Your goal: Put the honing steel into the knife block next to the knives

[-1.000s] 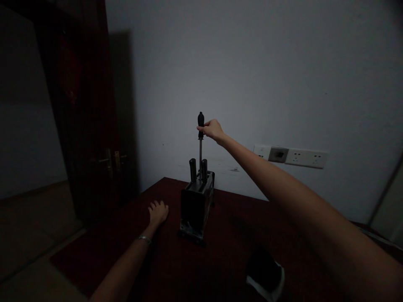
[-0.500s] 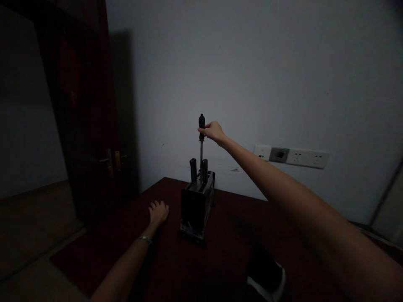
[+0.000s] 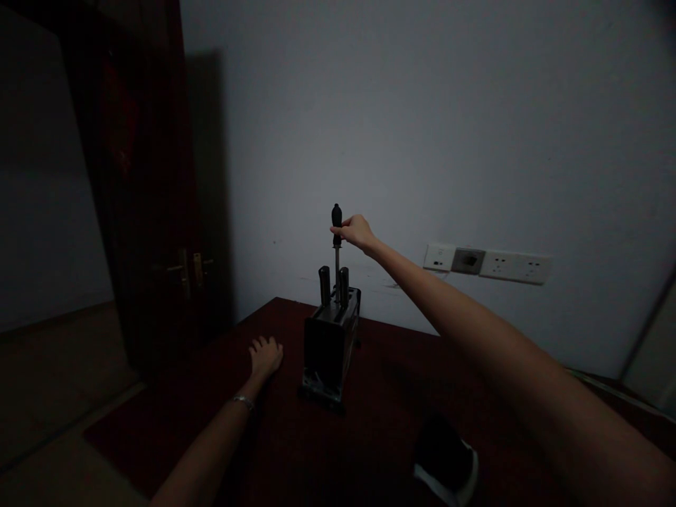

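Note:
In the head view a dark knife block stands upright on the dark red table. Two black-handled knives sit in its top, one with its handle at the left, the other handle at the right. Between them rises a sharpening steel with a black handle and thin metal rod, its lower end hidden in the block. My right hand pinches that handle between thumb and fingers. Left of the block, my left hand lies on the tabletop, fingers spread, apart from the block.
Near the table's front lies a dark object with a pale rim, too dim to name. A wall with a row of sockets stands behind the table. At the left is a dark red door with a metal handle.
My right hand has lowered the sharpening steel a little, so less of its rod shows above the knife block. The left hand stays in place.

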`<state>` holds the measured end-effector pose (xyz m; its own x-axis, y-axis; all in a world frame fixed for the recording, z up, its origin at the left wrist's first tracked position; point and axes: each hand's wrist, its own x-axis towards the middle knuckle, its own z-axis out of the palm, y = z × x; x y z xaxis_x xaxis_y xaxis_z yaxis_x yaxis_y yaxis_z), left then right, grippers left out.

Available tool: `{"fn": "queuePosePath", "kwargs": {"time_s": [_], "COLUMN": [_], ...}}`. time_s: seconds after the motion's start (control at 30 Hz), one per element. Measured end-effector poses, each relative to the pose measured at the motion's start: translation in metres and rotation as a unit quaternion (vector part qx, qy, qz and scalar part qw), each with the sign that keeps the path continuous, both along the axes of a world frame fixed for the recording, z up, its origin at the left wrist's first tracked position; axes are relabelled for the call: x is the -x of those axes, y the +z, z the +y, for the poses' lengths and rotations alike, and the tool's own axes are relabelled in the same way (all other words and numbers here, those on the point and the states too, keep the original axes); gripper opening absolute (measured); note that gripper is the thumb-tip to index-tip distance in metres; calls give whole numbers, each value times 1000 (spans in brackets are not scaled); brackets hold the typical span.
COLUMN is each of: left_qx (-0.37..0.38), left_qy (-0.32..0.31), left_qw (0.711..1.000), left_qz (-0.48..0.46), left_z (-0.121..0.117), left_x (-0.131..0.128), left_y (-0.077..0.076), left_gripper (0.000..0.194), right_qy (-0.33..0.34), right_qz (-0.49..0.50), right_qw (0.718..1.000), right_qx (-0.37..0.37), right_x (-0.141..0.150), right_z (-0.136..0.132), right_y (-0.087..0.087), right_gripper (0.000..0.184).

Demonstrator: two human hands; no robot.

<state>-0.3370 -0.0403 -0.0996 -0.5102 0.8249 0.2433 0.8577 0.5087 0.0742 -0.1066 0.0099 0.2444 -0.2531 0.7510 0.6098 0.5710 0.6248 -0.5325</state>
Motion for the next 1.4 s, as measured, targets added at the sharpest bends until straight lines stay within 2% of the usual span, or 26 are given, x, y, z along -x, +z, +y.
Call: {"fn": "queuePosePath", "kwargs": {"time_s": [0.37,0.6,0.87,1.17,1.4], "left_qx": [1,-2,-11,-13,-12], "left_qy": [-1,-3,-6,-6,-6], "left_qw": [1000,1000,1000,1000,1000], "left_qz": [-6,2,5,5,8], "left_z": [-2,-2,1,-1,1], "left_x": [-1,-1,2,0,1], "left_y": [3,3,0,1,-1], "left_gripper": [49,48,48,47,47], "right_qy": [-11,4,11,-9,-8], "right_qz": [-63,-72,-98,-133,-226], "right_qw": [997,993,988,981,954], "right_qx": [50,91,118,143,197], "right_x": [-1,0,4,3,10], "right_z": [-4,0,6,-3,-6], "right_y": [-32,-41,-42,-32,-27], "right_gripper": [23,18,17,20,23]}}
